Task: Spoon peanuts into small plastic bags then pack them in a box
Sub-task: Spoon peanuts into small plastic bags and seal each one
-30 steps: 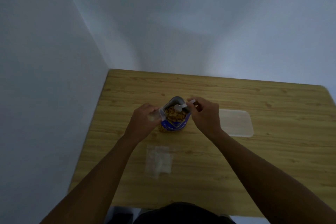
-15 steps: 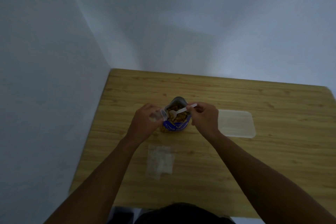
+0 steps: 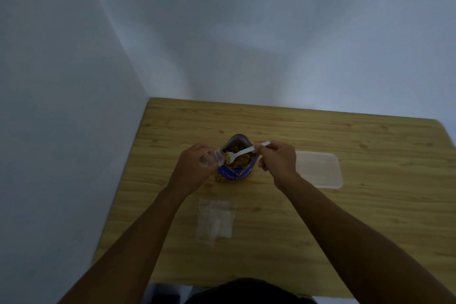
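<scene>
Left hand (image 3: 195, 168): I'm seeing fingers wrapping a small clear bag (image 3: 214, 158), its mouth facing the pouch.
Right hand (image 3: 277, 160): fingers pinching the white spoon (image 3: 243, 152) handle.
Spoon bowl: sitting over the peanuts (image 3: 239, 159) in the blue pouch (image 3: 237, 173).
Spare bags (image 3: 215, 221): lying flat, nearer me.
Box (image 3: 318, 172): resting on the table (image 3: 370, 205), right of the pouch.

Pretty dim overall, bluish cast on the walls (image 3: 222, 32). Soft shadows, no glare. Wide-angle bending toward the edges, forearms slightly blurry down low.
</scene>
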